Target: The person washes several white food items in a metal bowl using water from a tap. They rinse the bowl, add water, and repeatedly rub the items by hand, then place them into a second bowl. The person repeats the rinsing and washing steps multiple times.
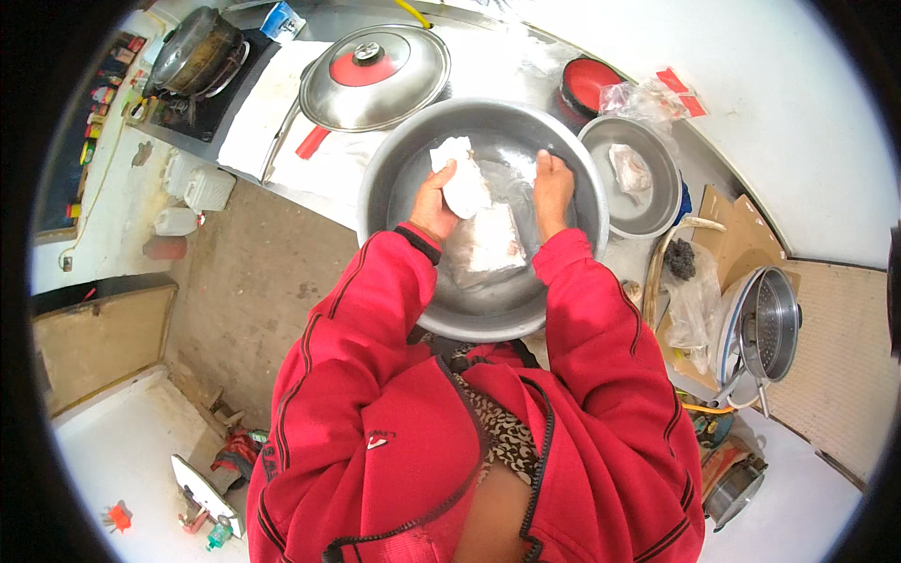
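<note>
A wide grey metal basin [374, 178] stands in front of me, with both hands inside its rim. My left hand [435, 204] is closed round a thick, pale white piece [462, 183] that looks like fatty meat. Below it in the basin lies a pale pinkish slab [495, 236], partly covered by shiny clear plastic. At the basin's right side, my right hand [554, 188] has its fingers curled closed. A wrinkled clear plastic bag [511, 192] reaches toward those fingers and appears gripped there; the fingertips are partly hidden.
Behind the basin sits a domed pan lid [404, 80]. To its right are a red bowl [591, 86] and a smaller grey basin [627, 218] holding a bagged pale lump. A steamer pot [771, 328] stands further right. A dark pot [194, 54] sits on the stove at far left.
</note>
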Demonstrator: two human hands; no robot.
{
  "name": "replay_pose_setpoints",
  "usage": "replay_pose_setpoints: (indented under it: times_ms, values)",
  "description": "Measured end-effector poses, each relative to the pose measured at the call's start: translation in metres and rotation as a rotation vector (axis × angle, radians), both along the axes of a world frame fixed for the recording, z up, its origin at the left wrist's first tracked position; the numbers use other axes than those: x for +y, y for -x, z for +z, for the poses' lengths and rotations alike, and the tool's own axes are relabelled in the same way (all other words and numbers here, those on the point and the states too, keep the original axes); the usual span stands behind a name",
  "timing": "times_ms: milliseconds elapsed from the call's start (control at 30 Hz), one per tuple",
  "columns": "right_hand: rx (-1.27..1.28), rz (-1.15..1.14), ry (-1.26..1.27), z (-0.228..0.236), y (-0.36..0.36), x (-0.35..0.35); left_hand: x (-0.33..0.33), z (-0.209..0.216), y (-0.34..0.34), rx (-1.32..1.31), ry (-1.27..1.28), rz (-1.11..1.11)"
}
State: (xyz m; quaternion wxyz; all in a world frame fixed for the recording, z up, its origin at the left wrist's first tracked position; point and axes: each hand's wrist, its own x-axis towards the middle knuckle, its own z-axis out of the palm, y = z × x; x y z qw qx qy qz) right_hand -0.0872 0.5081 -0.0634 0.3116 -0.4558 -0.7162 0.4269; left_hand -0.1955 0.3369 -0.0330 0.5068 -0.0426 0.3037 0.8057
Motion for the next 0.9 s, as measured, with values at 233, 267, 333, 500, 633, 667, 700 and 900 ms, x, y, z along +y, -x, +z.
replay_pose_setpoints:
  times_ms: [233, 267, 333, 500, 633, 667, 700, 900]
  values:
    - [0.687, 0.265, 1.108, 0.021, 0.003, -0.012, -0.003, -0.012, 0.003, -0.061, 0.03, 0.006]
    - [0.719, 0.354, 1.097, 0.039, 0.004, -0.019, -0.001, -0.012, 0.001, -0.063, 0.025, 0.012]
    - [0.644, 0.523, 0.891, 0.07, 0.002, -0.043, 0.001, -0.01, -0.001, -0.085, 0.006, 0.014]
    - [0.168, 0.756, -0.276, 0.092, -0.011, -0.09, 0.008, -0.001, -0.002, -0.178, -0.149, -0.135]
    - [0.101, 0.7, -0.314, 0.083, 0.008, -0.072, 0.008, 0.019, -0.02, -0.029, -0.136, -0.15]
    - [0.076, 0.683, -0.322, 0.076, 0.014, -0.067, 0.006, 0.018, -0.021, -0.012, -0.117, -0.16]
    - [0.079, 0.67, -0.305, 0.072, 0.018, -0.064, 0.005, 0.014, -0.02, -0.042, -0.122, -0.158]
    - [0.211, 0.528, 0.059, 0.029, 0.029, -0.029, -0.003, 0.017, -0.022, 0.017, -0.031, -0.178]
